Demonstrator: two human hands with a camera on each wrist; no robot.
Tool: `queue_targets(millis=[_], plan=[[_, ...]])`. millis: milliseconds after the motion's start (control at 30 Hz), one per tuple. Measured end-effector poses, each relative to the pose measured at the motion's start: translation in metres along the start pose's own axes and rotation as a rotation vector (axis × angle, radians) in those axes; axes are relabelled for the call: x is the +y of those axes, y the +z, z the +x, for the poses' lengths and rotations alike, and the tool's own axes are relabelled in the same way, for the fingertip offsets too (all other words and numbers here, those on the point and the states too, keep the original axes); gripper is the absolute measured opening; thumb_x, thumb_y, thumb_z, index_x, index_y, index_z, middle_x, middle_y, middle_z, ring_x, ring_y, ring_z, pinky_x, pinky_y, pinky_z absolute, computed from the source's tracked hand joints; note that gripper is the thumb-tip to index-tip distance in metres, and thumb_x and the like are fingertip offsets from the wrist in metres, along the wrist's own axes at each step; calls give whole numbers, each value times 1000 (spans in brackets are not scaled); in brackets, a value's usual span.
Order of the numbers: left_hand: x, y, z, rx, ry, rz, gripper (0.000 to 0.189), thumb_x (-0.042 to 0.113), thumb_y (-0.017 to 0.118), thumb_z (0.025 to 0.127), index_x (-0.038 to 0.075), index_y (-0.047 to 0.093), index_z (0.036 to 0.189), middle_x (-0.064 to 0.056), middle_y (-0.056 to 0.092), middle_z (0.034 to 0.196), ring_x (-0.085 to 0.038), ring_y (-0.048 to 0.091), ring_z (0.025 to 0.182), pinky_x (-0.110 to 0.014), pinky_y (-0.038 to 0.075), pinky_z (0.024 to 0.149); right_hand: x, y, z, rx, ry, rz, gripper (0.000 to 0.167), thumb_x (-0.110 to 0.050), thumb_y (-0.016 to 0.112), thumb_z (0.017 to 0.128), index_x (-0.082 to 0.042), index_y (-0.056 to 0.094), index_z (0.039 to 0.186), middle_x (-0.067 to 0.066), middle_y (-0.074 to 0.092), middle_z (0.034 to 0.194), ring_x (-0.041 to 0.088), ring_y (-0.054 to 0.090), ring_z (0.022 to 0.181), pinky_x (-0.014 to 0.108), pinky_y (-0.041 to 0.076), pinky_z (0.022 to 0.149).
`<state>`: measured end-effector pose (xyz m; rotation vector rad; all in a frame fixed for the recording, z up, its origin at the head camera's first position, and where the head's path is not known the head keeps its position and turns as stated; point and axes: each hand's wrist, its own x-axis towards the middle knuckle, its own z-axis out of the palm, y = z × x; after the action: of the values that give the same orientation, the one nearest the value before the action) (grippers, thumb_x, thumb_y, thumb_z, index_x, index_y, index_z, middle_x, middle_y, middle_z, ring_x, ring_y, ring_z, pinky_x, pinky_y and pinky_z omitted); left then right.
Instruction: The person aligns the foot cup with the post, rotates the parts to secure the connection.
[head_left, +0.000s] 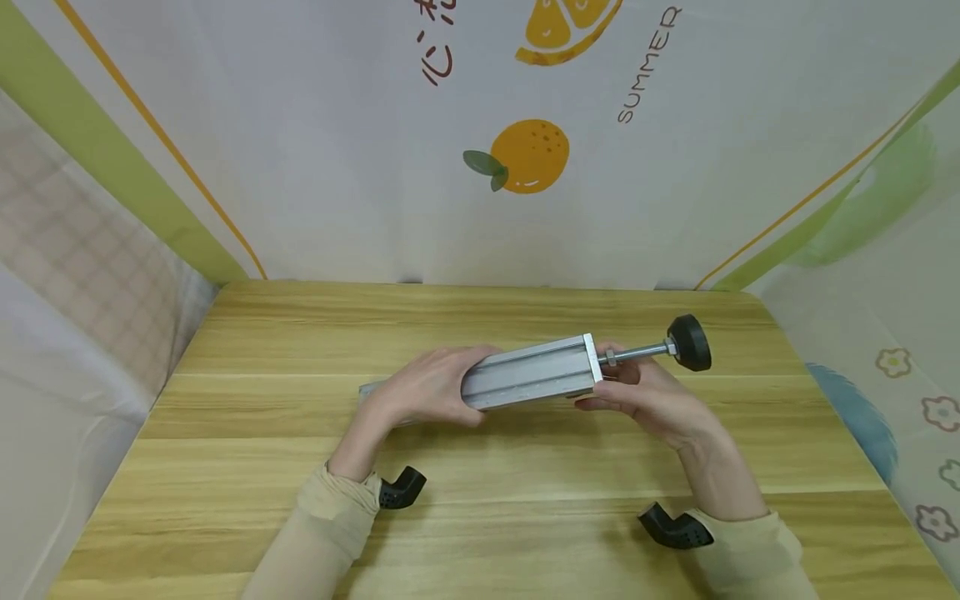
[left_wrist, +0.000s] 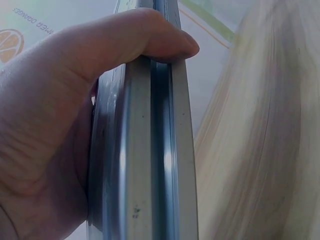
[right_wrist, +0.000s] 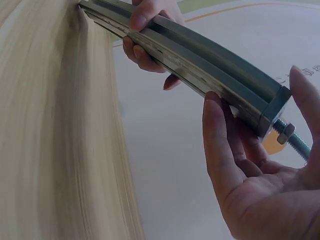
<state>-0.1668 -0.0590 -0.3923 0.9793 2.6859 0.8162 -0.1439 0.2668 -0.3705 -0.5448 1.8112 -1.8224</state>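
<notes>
A silver aluminium profile [head_left: 536,371] with long grooves lies across the two hands, its right end raised above the table. A threaded rod [head_left: 643,352] with a nut sticks out of its end plate [head_left: 592,360] and carries a black levelling foot [head_left: 690,343]. My left hand [head_left: 431,387] grips the profile around its middle, thumb over one edge, as the left wrist view shows on the profile [left_wrist: 140,150]. Under the plate end, the fingers of my right hand [right_wrist: 270,200] touch the underside, while its thumb stands apart from the metal near the rod.
The wood-grain table [head_left: 495,517] lies below. A white curtain [head_left: 337,167] with fruit prints hangs behind it, and more printed cloth [head_left: 847,333] hangs on the right. Black curved pieces [head_left: 675,529] stick out at both cuffs.
</notes>
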Motion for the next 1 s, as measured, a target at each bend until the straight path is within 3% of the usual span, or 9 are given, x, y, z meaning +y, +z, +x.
queue_targets(millis=[333, 467, 567, 633, 800, 1000], plan=[[-2, 0, 2, -1, 2, 3, 81, 33, 79, 71, 23, 52, 147, 3, 69, 123, -14, 62, 99, -34, 52, 87, 13, -35, -6, -42, -11, 14, 57, 11, 61, 93, -9, 53, 146, 2, 69, 134, 21, 67, 123, 39, 57, 102], [-2, 1, 2, -5, 10, 3, 81, 33, 79, 71, 23, 53, 147, 4, 69, 121, -13, 61, 97, -32, 52, 85, 12, -56, -16, 45, -27, -48, 53, 12, 58, 95, -5, 50, 145, 0, 71, 131, 19, 70, 120, 33, 57, 101], [-3, 1, 2, -8, 9, -3, 81, 33, 79, 71, 23, 53, 146, 4, 69, 121, -13, 61, 97, -32, 52, 85, 5, -68, -24, 152, -41, -36, 40, 5, 52, 102, -6, 53, 141, -1, 69, 131, 16, 70, 119, 32, 58, 99], [-3, 1, 2, -10, 9, -9, 81, 33, 79, 71, 23, 53, 147, 4, 69, 121, -13, 61, 98, -32, 52, 87, 0, -73, -31, 192, -83, 24, 35, 2, 46, 106, -6, 55, 139, 2, 69, 131, 16, 71, 119, 33, 58, 98], [-3, 0, 1, -12, 7, -18, 82, 33, 79, 71, 23, 52, 148, 3, 68, 123, -14, 62, 101, -34, 52, 89, -15, -79, -44, 178, -255, 116, 40, 2, 30, 109, 0, 54, 141, 10, 71, 132, 21, 72, 119, 34, 59, 96], [-3, 0, 1, -18, 15, -11, 82, 33, 78, 71, 23, 52, 148, 3, 68, 126, -14, 62, 102, -33, 52, 90, -29, -70, -54, 172, -362, -63, 45, -7, 22, 112, 10, 39, 150, 13, 64, 141, 21, 69, 122, 28, 59, 95]])
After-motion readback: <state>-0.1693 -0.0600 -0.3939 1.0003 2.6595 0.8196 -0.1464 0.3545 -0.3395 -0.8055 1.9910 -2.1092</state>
